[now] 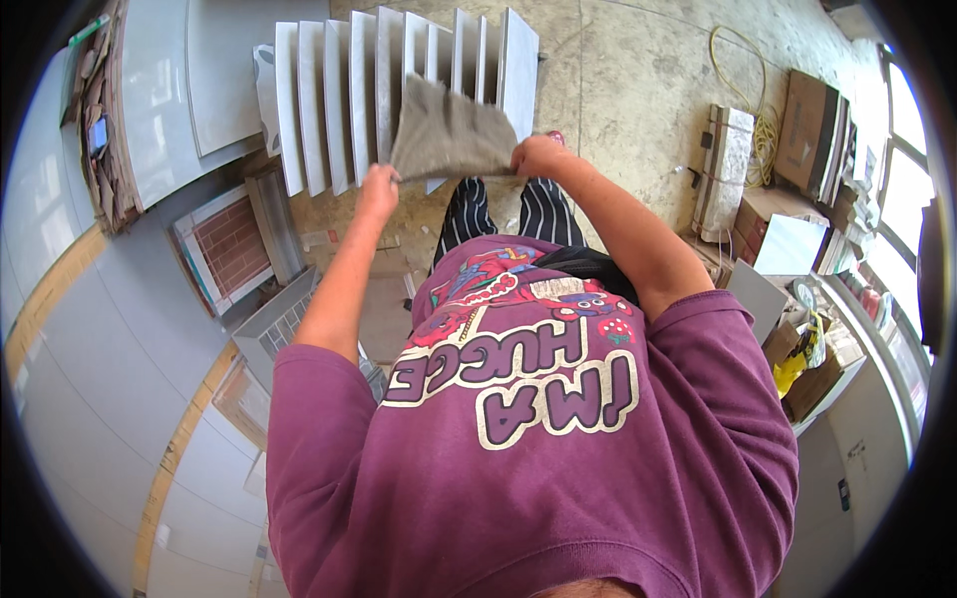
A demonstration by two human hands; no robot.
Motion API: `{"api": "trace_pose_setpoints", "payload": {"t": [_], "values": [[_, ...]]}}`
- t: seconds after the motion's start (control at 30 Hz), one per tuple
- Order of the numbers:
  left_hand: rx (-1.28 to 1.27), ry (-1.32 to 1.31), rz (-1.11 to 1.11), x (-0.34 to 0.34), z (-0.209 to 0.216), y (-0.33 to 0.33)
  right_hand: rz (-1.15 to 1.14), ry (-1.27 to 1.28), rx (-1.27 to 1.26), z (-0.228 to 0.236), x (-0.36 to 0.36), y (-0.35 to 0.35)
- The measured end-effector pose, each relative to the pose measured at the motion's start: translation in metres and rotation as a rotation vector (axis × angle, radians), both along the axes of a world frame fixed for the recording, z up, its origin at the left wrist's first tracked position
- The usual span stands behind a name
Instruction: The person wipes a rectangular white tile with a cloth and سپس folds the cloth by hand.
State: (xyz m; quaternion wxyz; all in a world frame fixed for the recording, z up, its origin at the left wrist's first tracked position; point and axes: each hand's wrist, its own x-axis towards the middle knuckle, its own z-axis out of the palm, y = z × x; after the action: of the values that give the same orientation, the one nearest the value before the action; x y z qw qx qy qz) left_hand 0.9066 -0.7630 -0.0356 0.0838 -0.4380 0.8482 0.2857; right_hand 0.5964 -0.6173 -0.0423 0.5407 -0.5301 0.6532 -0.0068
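A greyish-brown cloth (454, 130) is stretched between my two hands in front of my legs. My left hand (379, 189) pinches its near left corner. At the near right corner, my right hand (539, 155) grips the cloth with bent fingers. The far edge of the cloth fans out, blurred a little, over the near ends of a row of upright light-grey tile panels (339, 105). These stand side by side with gaps between them. Whether the cloth touches the panels I cannot tell.
Large grey slabs (150, 90) lean on the left, near a brick-pattern sample board (227, 249). On the right stand a cardboard box (800, 125), a long strapped pack (723, 174) and a coiled yellow hose (766, 140). The floor (638, 80) is stained concrete.
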Motion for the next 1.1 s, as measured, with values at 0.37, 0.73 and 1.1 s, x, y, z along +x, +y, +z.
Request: {"api": "trace_pose_setpoints", "payload": {"t": [0.37,0.73,1.1], "values": [[0.109,-0.020,0.009,-0.014,0.023,-0.050,-0.281,-0.031,-0.075,0.008,-0.019,-0.039],[-0.300,0.384,0.023,-0.107,0.080,-0.196,-0.807,0.136,-0.514,0.077,-0.054,-0.128],[-0.283,0.235,0.130,-0.029,0.055,-0.186,-0.615,0.095,-0.520,0.052,0.019,-0.133]]}}
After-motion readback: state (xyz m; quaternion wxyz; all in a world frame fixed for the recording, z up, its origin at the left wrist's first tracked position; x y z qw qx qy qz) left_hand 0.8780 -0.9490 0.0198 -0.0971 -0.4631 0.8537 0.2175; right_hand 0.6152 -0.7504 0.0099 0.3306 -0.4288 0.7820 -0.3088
